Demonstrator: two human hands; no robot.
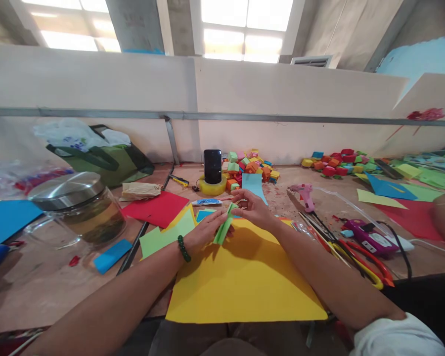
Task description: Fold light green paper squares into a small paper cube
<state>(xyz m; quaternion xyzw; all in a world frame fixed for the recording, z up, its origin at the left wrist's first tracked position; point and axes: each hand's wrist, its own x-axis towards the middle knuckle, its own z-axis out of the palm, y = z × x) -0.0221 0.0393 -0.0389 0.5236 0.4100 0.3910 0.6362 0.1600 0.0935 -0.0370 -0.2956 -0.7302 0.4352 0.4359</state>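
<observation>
A folded strip of light green paper (223,228) is held up at a slant over a large yellow sheet (244,287). My left hand (207,228), with a green bead bracelet at the wrist, is closed on the strip's left side. On its upper right edge my right hand (257,210) grips the same strip with bent fingers. Part of the left fingers is hidden behind the paper. Light green sheets (168,237) lie left of my hands, and a light blue sheet (254,185) lies beyond them.
A glass teapot (92,212) and a red sheet (155,206) are on the left. A phone (212,166) stands in a tape roll beside colourful paper cubes (244,168). At right are a pink glue gun (307,198), scissors (371,262) and part of another person's hand.
</observation>
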